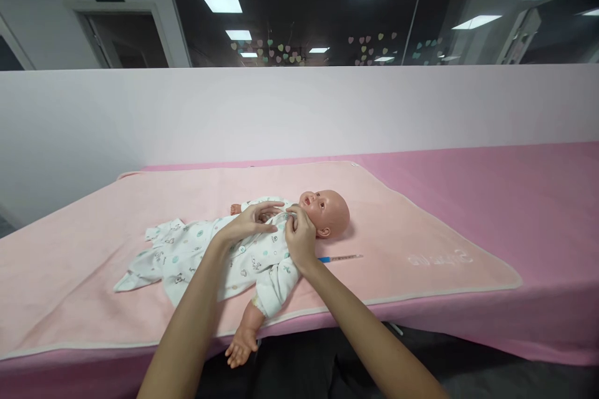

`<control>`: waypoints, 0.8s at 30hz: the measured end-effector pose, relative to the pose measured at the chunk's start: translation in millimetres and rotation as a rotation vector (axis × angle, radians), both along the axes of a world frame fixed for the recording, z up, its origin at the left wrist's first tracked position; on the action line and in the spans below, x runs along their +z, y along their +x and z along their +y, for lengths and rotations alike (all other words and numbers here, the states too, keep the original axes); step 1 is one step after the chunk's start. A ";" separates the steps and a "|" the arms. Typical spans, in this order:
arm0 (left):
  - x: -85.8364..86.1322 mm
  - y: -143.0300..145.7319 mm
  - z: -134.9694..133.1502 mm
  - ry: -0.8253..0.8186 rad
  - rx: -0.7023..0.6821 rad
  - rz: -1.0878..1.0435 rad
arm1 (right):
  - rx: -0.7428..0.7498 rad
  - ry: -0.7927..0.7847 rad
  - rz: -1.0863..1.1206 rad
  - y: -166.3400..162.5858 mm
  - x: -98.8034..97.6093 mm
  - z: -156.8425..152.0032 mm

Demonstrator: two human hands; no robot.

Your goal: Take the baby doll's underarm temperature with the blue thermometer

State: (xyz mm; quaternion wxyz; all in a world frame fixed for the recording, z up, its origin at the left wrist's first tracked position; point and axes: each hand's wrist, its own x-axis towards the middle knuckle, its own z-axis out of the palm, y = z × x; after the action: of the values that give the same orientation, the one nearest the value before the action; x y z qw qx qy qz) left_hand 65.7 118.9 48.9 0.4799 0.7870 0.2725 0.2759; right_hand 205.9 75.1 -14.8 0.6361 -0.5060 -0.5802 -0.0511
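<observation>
- Head view: the right hand (300,240) is curled tight at the neck of the romper (187,255), thumb and forefinger closed on the collar just under the chin
- the left hand (250,222) lies on the chest of the same romper, fingers stretched long toward the collar and thumb held apart below them; whether it pinches any cloth cannot be told
- both hands nearly meet at the collar, forearms coming up from the near edge
- the white printed romper is on the doll (327,212), which lies on its back, head to the right, face up
- one bare doll arm (243,336) hangs over the near edge, palm up; a small doll hand (235,209) shows at the far side of the chest
- a thin stick (340,258) with a blue end lies just beside the right wrist, below the doll's head
- the doll rests on a peach blanket (421,224) spread over a pink table cover (538,199)
- behind stands a pale partition (140,118) with dark glass above it
</observation>
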 end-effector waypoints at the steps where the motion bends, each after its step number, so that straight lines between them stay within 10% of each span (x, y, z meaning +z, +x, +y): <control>1: 0.8 -6.8 -1.1 -0.013 -0.019 -0.008 | -0.004 0.013 -0.028 -0.3 0.3 -0.5; 11: -8.2 -34.6 -5.2 -0.120 0.164 -0.091 | 0.110 -0.100 -0.567 -9.2 27.5 0.6; 24: -8.1 -35.4 -4.3 -0.205 0.252 -0.170 | -0.042 -0.108 -0.532 -11.7 19.0 -1.4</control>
State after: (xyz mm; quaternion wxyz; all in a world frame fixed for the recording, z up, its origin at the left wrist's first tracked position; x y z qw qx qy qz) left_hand 30.3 114.6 40.8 0.5406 0.6674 0.3542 0.3699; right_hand 194.2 73.7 4.2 0.4320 -0.5199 -0.7183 -0.1644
